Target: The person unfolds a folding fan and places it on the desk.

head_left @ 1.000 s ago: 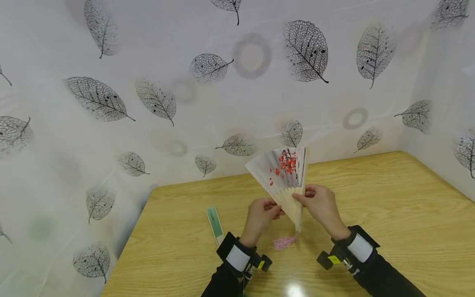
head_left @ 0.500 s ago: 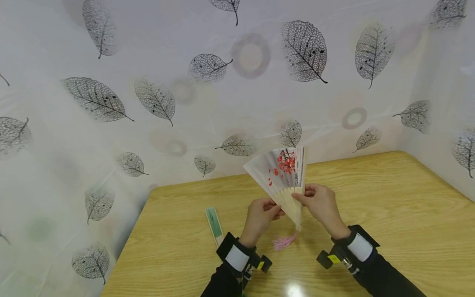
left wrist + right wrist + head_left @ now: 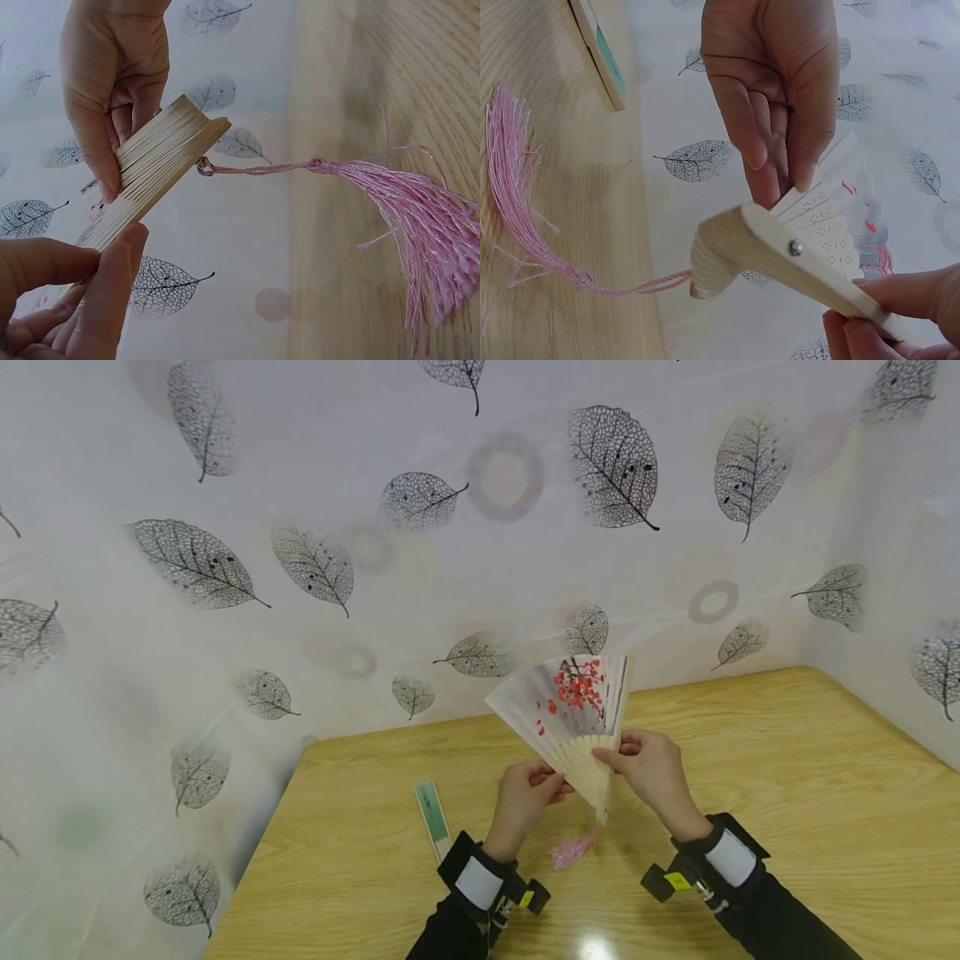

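A partly spread folding fan (image 3: pixel 577 702) with red blossoms on pale cloth and light wooden ribs is held up above the table. My left hand (image 3: pixel 522 802) pinches its left edge rib between thumb and fingers. On the opposite side, my right hand (image 3: pixel 651 774) grips the guard stick, thumb in front. A metal rivet (image 3: pixel 796 246) joins the ribs at the narrow end in the right wrist view. From that end hangs a pink tassel (image 3: pixel 420 225) on a cord. The right part of the leaf stays folded in narrow pleats.
A narrow green and cream strip-shaped object (image 3: pixel 432 814) lies on the wooden table (image 3: pixel 337 860) left of my left hand; its lower end is hidden by the wrist strap. A pale curtain (image 3: pixel 375 610) printed with leaves stands behind the table.
The fan has spread a little wider: its right edge has moved right and its left edge slightly left. Both hands keep their hold, and the tassel has swung slightly.
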The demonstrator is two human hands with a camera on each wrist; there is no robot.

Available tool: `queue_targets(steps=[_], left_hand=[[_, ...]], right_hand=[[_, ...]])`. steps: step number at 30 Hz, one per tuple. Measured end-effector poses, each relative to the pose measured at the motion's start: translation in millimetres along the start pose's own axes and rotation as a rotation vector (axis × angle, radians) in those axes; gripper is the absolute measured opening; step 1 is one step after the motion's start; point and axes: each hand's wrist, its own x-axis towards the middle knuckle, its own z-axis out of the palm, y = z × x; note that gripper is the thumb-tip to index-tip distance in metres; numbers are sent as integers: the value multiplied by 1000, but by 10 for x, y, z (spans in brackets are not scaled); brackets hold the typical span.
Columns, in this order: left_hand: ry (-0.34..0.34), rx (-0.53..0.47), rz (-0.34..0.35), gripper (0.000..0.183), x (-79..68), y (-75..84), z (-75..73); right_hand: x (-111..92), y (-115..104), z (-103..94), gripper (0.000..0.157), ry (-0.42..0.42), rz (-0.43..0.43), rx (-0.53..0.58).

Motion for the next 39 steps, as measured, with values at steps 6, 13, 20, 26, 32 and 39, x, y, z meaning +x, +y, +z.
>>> queue_targets(steps=[6,13,20,26,32,39], left_hand=[[9,-32,-5,20,2,21,-12],[2,-24,-5,19,-73,201,-32],[4,-36,-4,19,-122,284,-31],[11,-39,-15,19,-110,270,-34],[10,-43,-15,19,-117,277,-34],[9,-43,-20,20,-114,282,-41]], right_hand=[[4,-12,-15,43,11,6,1],[1,-19,-28,43,5,20,5],[8,-14,-23,40,19,14,-24],[17,4,-27,38,26,14,-33],[24,21,-20,38,30,13,-28],[32,22,-15,39,35,14,-33]])
